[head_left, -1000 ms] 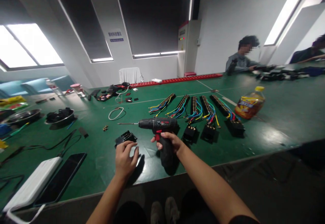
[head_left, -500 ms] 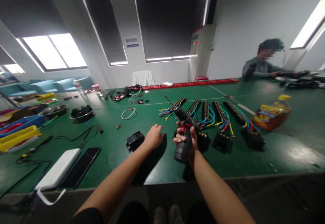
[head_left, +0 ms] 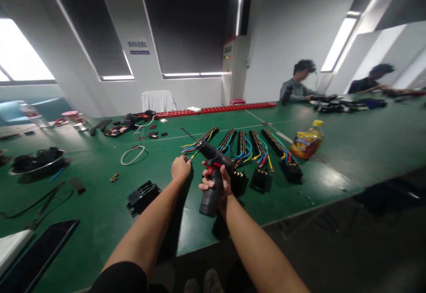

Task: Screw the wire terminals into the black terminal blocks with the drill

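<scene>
My right hand point(head_left: 216, 180) is wrapped round the grip of a black and red cordless drill point(head_left: 214, 169). Its long thin bit points up and to the left, over the ends of the leftmost wired terminal strip point(head_left: 209, 135). My left hand point(head_left: 181, 168) is closed, its fingertips at the end of a yellow-green wire point(head_left: 194, 154) from that strip; the exact pinch is partly hidden. Left of my forearm lies a black plastic housing point(head_left: 143, 197). Several more strips with coloured wires stand in a row to the right, some joined to black housings point(head_left: 259, 180).
Small brass pieces point(head_left: 114, 177) and a white cable loop point(head_left: 132, 154) lie on the green table point(head_left: 100, 213). A bottle with yellow cap point(head_left: 306, 141) stands at right. A phone point(head_left: 43, 253) and metal bowl point(head_left: 38, 162) are left. Two people point(head_left: 297, 84) sit across at far right.
The view has swung to the right. My left hand has moved forward from the bare table to the wire end at the leftmost strip. The drill stays in my right hand.
</scene>
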Tool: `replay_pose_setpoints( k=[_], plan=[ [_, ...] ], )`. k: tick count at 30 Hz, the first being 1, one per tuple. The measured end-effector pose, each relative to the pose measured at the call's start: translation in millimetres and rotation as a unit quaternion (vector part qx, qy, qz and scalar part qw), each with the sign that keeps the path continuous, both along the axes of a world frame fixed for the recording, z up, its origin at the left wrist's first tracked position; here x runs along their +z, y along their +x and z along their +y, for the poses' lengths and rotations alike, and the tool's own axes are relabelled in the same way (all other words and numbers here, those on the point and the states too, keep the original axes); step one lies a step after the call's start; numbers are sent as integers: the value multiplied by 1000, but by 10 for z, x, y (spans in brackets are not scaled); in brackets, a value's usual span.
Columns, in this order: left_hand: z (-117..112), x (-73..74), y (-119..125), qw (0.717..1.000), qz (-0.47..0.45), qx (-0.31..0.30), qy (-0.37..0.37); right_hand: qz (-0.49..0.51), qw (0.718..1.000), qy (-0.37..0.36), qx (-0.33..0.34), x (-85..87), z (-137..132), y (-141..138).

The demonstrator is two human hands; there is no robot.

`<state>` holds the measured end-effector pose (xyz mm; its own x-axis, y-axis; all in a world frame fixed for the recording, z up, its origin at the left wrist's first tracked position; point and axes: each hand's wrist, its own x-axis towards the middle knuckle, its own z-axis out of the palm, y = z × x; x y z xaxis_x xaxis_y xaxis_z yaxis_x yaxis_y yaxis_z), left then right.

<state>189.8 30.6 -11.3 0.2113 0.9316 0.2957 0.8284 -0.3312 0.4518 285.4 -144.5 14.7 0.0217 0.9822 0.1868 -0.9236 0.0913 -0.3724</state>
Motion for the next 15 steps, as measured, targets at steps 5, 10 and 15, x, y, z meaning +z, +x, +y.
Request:
replay_pose_setpoints(
  k=[5,10,15],
  plan=[
    [43,-9,-3,1000,14,-15,9,-13,1000,-5,11,18,19,-29],
    [-3,0,-31,999,-4,-19,43,-39,999,-3,35,-20,59,-16],
    [-100,33,-65,989,-61,-72,111,-42,999,0,33,-65,78,-22]
  ],
)
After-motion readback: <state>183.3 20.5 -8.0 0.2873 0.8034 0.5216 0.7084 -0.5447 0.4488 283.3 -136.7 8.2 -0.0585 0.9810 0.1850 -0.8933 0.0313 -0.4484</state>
